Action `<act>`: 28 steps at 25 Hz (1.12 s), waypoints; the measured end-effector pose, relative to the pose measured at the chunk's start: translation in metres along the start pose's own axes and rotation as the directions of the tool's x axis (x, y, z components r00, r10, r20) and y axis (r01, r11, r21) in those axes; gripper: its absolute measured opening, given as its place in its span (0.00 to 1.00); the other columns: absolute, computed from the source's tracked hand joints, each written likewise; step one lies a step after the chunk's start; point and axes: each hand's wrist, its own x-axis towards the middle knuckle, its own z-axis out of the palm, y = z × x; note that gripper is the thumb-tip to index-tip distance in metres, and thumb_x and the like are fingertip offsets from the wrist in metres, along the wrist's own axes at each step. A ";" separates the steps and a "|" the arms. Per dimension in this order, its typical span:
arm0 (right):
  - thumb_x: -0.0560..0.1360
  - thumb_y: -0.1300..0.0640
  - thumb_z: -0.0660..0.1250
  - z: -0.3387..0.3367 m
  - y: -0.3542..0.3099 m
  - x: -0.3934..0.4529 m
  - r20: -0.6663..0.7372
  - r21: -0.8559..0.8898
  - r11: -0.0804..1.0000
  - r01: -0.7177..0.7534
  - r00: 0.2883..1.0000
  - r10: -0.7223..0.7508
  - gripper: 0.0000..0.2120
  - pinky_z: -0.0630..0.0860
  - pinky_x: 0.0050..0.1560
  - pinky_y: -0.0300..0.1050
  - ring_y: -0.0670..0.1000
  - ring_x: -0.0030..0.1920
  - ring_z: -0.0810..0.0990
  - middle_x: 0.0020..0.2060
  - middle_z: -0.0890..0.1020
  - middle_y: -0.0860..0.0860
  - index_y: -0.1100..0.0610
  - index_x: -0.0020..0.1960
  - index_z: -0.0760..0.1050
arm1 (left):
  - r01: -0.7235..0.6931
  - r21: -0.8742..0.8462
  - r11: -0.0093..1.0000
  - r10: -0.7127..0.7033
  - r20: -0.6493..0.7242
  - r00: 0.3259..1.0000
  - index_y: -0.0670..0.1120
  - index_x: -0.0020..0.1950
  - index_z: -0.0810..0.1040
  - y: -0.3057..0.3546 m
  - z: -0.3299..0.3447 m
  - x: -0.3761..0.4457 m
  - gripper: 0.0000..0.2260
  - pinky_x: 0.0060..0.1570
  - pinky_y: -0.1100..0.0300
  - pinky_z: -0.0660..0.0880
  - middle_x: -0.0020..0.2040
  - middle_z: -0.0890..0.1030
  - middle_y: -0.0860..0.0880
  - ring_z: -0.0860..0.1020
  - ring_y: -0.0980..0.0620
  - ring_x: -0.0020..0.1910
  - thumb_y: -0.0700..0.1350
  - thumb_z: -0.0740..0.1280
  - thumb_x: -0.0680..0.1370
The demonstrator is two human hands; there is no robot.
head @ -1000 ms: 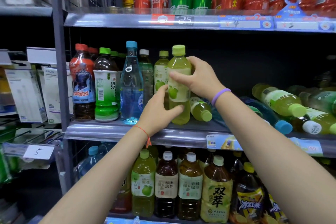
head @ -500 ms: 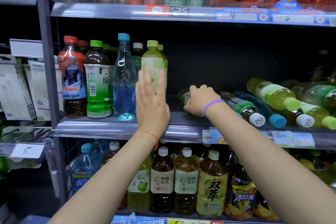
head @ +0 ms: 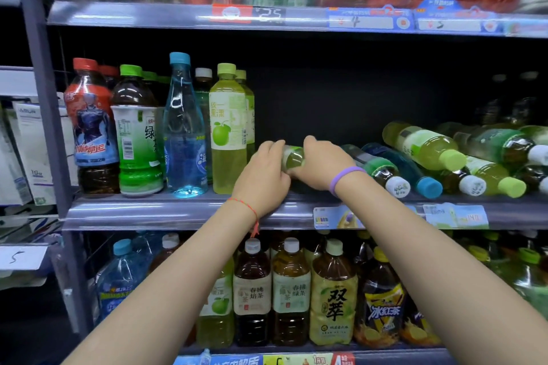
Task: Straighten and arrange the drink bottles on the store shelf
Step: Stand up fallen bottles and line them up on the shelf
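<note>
The middle shelf carried two groups: an upright row at the left, ending in a standing apple-drink bottle, and a pile of toppled bottles at the right, lying with caps toward the near edge. Between the groups lay the fallen green bottle, on its side, just right of the standing apple-drink bottle. Its long axis appeared to run near-to-far, cap end hidden under the hands, so which end faced near could not be told. Both hands were on it. The left hand cupped its left flank, fingers curled against the body. The right hand, with a purple band at the wrist, wrapped over its right side from above. Judgement: neither hand was nearer; the bottle sat directly between them, and righting it would mean tipping the far end up into the bare gap beside the upright row.
</note>
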 end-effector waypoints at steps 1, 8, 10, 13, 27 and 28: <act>0.75 0.44 0.68 -0.006 0.000 -0.002 -0.065 0.051 0.999 0.010 0.998 -0.007 0.21 0.74 0.43 0.49 0.57 0.46 0.79 0.50 0.79 0.55 0.58 0.56 0.67 | -0.005 -0.021 1.000 0.006 0.025 1.000 0.43 0.76 0.59 0.001 0.000 0.004 0.29 0.67 0.54 0.66 0.72 0.66 0.44 0.68 0.44 0.68 0.39 0.64 0.76; 0.77 0.42 0.67 -0.048 0.004 0.004 -0.565 0.376 0.895 0.239 0.825 0.017 0.20 0.76 0.45 0.52 0.56 0.45 0.79 0.44 0.80 0.54 0.60 0.52 0.73 | 0.060 -0.226 0.972 -0.085 -0.104 0.991 0.50 0.73 0.61 0.012 0.000 0.028 0.33 0.56 0.46 0.76 0.62 0.76 0.47 0.76 0.45 0.59 0.50 0.72 0.73; 0.77 0.41 0.65 -0.055 0.006 0.007 -0.590 0.436 0.855 0.281 0.806 0.036 0.20 0.77 0.45 0.52 0.55 0.44 0.79 0.43 0.80 0.53 0.59 0.51 0.75 | 0.099 -0.253 0.962 -0.126 -0.094 0.987 0.51 0.71 0.62 0.020 -0.002 0.030 0.31 0.50 0.49 0.77 0.59 0.78 0.48 0.77 0.45 0.55 0.52 0.73 0.72; 0.80 0.43 0.60 -0.061 0.013 0.011 -0.540 0.443 0.860 0.254 0.841 0.030 0.18 0.76 0.42 0.50 0.53 0.43 0.79 0.42 0.80 0.52 0.58 0.52 0.75 | 0.171 -0.149 0.974 -0.191 -0.129 0.973 0.49 0.68 0.63 0.027 0.001 0.033 0.29 0.40 0.54 0.72 0.55 0.79 0.47 0.78 0.44 0.48 0.57 0.72 0.73; 0.78 0.62 0.58 -0.032 0.045 0.013 0.100 -0.112 0.990 0.086 0.992 -0.075 0.12 0.79 0.46 0.46 0.58 0.46 0.82 0.50 0.82 0.57 0.60 0.56 0.78 | 0.142 0.247 0.959 -0.017 -0.448 0.894 0.43 0.70 0.69 0.040 0.001 0.028 0.25 0.52 0.48 0.74 0.60 0.73 0.40 0.73 0.40 0.58 0.38 0.67 0.73; 0.77 0.64 0.57 -0.032 0.047 0.015 0.100 -0.077 0.993 0.093 0.991 -0.085 0.14 0.81 0.48 0.48 0.58 0.46 0.83 0.49 0.82 0.57 0.59 0.56 0.78 | 0.047 0.202 0.978 0.047 -0.434 0.900 0.45 0.64 0.74 0.045 0.000 0.025 0.19 0.47 0.50 0.74 0.54 0.76 0.44 0.75 0.42 0.53 0.40 0.66 0.73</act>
